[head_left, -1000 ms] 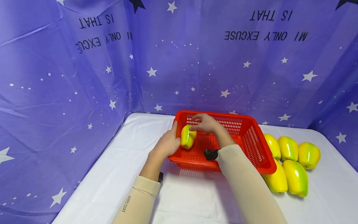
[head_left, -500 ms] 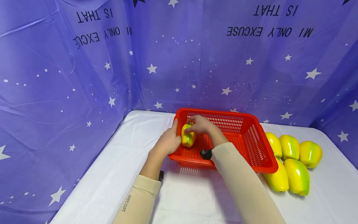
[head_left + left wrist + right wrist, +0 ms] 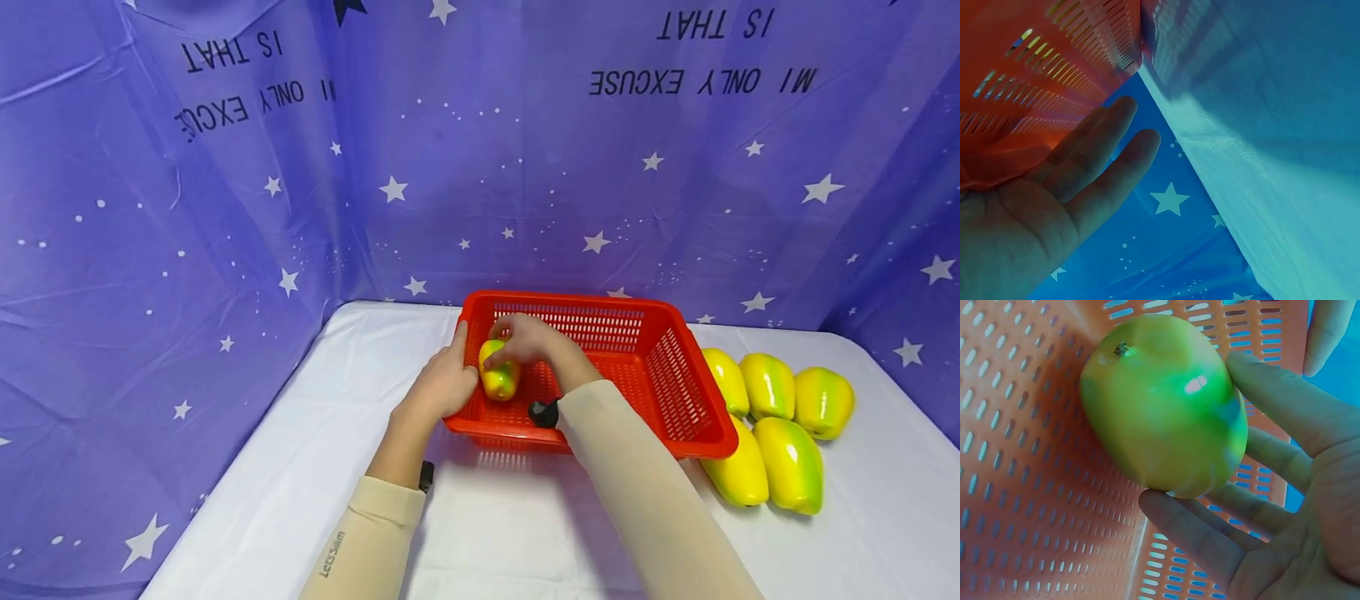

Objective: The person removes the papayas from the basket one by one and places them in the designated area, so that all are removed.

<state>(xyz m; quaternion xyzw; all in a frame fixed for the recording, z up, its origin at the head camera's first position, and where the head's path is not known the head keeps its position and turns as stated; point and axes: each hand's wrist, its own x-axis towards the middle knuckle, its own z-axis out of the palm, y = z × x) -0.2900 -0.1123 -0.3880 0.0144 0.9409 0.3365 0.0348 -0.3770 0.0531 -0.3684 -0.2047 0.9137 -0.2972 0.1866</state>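
A glossy yellow-green mango (image 3: 500,379) lies in the left end of a red plastic basket (image 3: 626,371). Reaching in from above, my right hand (image 3: 528,340) grips it; in the right wrist view the thumb is on one side of the mango (image 3: 1163,406) and the fingers (image 3: 1194,534) on the other. My left hand (image 3: 438,383) holds the basket's left rim, its index finger laid along the edge. From the left wrist view, fingers of that hand (image 3: 1094,156) stretch along the outside of the slotted wall.
Several more mangoes (image 3: 787,462) sit in two rows on the white-covered table (image 3: 495,529), right of the basket. Purple star-printed cloth (image 3: 480,167) hangs behind and at both sides. A black band (image 3: 543,413) is around the right wrist.
My right hand has moved left and down onto the mango, and its thumb and fingers have closed round it. The left hand stays on the basket rim. The head view has shifted slightly.
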